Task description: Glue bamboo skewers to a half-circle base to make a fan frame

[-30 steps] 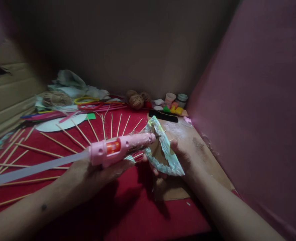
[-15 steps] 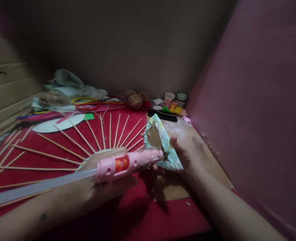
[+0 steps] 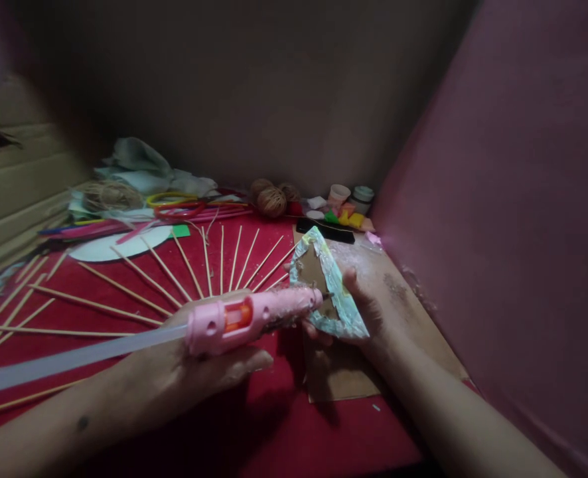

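In the head view, the triangular piece, bare cardboard in the middle with a pale blue-green wrapped border, is held up above a brown board on the red-covered bench. The right hand grips it from its right side and underneath, thumb by the long edge and fingers behind. To its left, the left hand is wrapped around a pink glue gun, a long glue stick trailing from the back. The hands are apart, joined only by the work between them. A second ago the nozzle pointed at the piece's upper part; it then dropped toward the lower corner and now sits slightly higher, against the inner edge of the long border. I take this to mean that attention has moved to the piece's lower half, though I cannot tell whether glue is flowing. Left of the piece, thin wooden sticks fan out, unmoved; twine balls lie behind it.
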Motion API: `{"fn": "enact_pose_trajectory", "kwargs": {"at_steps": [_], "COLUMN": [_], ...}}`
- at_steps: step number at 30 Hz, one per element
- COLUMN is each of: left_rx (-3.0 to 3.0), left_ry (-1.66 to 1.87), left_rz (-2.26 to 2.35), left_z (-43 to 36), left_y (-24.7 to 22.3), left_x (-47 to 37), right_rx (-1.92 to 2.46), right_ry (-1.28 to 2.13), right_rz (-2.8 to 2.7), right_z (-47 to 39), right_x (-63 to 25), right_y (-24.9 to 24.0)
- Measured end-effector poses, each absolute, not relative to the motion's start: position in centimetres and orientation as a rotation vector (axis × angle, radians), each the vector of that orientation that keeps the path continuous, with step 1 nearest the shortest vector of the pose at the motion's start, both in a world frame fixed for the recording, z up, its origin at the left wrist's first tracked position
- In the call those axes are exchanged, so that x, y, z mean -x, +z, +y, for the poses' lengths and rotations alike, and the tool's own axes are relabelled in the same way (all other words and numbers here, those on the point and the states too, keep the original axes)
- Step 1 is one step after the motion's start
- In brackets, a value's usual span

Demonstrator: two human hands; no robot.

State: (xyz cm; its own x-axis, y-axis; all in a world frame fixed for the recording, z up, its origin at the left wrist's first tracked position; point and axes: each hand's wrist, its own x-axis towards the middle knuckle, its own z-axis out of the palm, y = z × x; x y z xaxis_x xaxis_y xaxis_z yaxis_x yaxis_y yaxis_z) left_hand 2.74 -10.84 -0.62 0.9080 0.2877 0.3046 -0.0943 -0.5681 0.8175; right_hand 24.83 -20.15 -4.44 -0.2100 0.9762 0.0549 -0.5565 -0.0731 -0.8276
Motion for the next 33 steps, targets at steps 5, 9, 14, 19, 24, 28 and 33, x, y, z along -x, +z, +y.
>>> {"fn": "enact_pose_trajectory", "kwargs": {"at_steps": [5,9,14,19,24,28,33], "left_rx": [-2.124,-2.142,-2.099,-2.106,-2.105,-2.058,-2.030], "left_ry": [0.445,0.373,0.440,0.547,0.554,0.579,0.487], "left_rz": [0.179,0.159,0.238,0.431,0.415,0.415,0.272], "left_z": [-10.99,-10.65,-10.42,-10.23,-10.13,-10.45,-10.82], "left_y": [0.33,-0.07,-0.24,0.16,0.12,-0.10,-0.01], "left_x": [-2.68,-2.60,-2.69,-2.98,-3.12,-3.22,-3.17], "right_rx": [0.673,0.653,0.633,0.674,0.679,0.645,0.625], "right_ry": [1.595,1.601,1.603,1.603,1.610,1.565,1.535], "right_rz": [-0.890,-0.908,-0.926,-0.881,-0.894,-0.883,-0.862], "right_z": [-20.26,-20.31,-20.42,-20.56,-20.39,-20.41,-20.32], "right_x": [-25.01,-24.89,-24.72,-24.55,-24.56,-24.37,-24.50], "right_y": [-4.66,-4.64,-4.24,-3.69,-3.79,-3.87,-3.88]}}
